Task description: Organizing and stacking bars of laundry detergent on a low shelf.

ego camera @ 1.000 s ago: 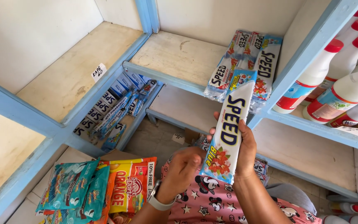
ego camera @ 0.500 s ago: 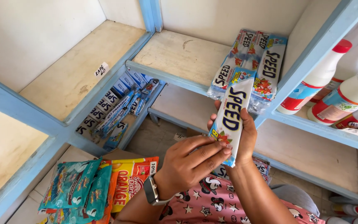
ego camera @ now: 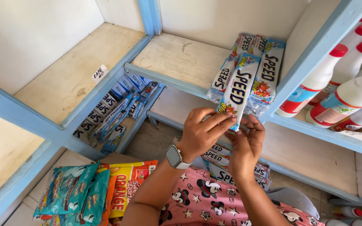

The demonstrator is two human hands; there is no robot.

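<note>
My left hand (ego camera: 203, 130), with a grey smartwatch (ego camera: 174, 156) on its wrist, and my right hand (ego camera: 247, 144) both pinch the lower end of a long white and blue sachet pack (ego camera: 239, 88). The pack leans onto a stack of like packs (ego camera: 261, 62) lying on the wooden shelf (ego camera: 177, 58), against the blue upright (ego camera: 315, 46). More of the same packs (ego camera: 223, 165) rest on my lap, partly hidden by my arms.
White bottles with red caps (ego camera: 348, 90) fill the shelf compartment to the right. Small blue sachets (ego camera: 109, 111) line a lower shelf at left. Teal and orange packets (ego camera: 93, 194) lie at bottom left. A paper label (ego camera: 100, 73) sits on the left shelf.
The pack has gone up and forward onto the shelf stack. My left hand rose from my lap and joined the right hand at the pack's lower end.
</note>
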